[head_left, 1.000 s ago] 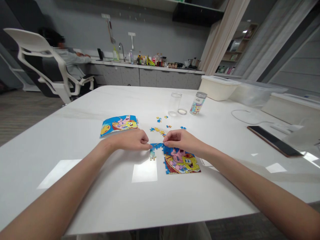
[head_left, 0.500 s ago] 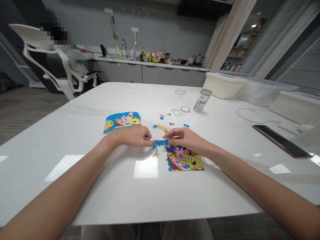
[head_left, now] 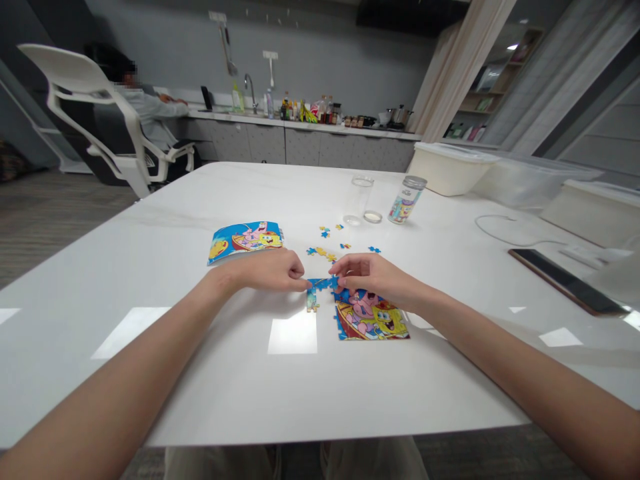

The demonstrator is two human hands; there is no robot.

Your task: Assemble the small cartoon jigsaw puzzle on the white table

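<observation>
My left hand (head_left: 275, 270) is closed, with its thumb tip pressed at the left corner of a joined strip of blue puzzle pieces (head_left: 323, 283). A short leg of pieces hangs down from that corner. At the strip's other end, the curled fingers of my right hand (head_left: 367, 275) pinch a blue puzzle piece. Under and below this hand lies a larger joined puzzle section (head_left: 373, 319) with a pink figure and a yellow character. Several loose puzzle pieces (head_left: 323, 253) are scattered just beyond both hands. The picture sheet (head_left: 245, 239) lies behind my left hand, partly covered by it.
A clear jar (head_left: 359, 200), its ring lid (head_left: 373, 217) and a printed canister (head_left: 407, 200) stand farther back on the white table (head_left: 225, 387). To the right are a phone (head_left: 565, 281), a cable and storage boxes (head_left: 450, 170). A person sits in a chair (head_left: 100, 127) back left.
Both hands keep nearly the same pose at the puzzle strip. The whole view has shifted very slightly; no piece has visibly moved.
</observation>
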